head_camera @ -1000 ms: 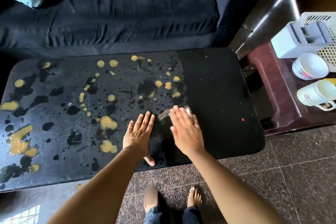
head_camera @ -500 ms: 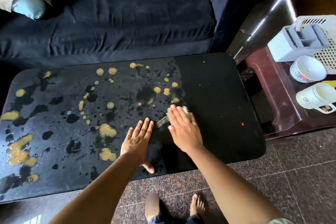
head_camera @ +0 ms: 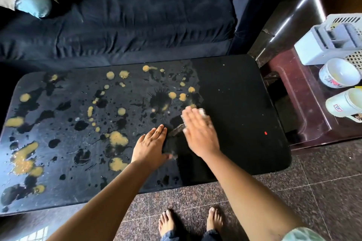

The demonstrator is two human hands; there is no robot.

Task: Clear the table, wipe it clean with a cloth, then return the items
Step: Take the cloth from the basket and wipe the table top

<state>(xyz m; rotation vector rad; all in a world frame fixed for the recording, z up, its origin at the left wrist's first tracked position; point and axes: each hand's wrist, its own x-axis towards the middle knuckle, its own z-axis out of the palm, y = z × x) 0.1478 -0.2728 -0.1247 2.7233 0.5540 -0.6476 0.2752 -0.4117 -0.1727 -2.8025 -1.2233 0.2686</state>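
The right hand [head_camera: 199,133] presses flat on the cloth [head_camera: 177,130]; the left hand [head_camera: 149,146] rests open beside it. Best to sweep leftward across the yellow splatters [head_camera: 117,138], keeping pressure even on the tabletop [head_camera: 244,103].

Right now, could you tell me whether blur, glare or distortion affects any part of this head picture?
In the head view, the right hand is motion-blurred over the cloth, while the left hand is sharp; bright glare streaks the dark side cabinet; wide-angle distortion bows the table edges.
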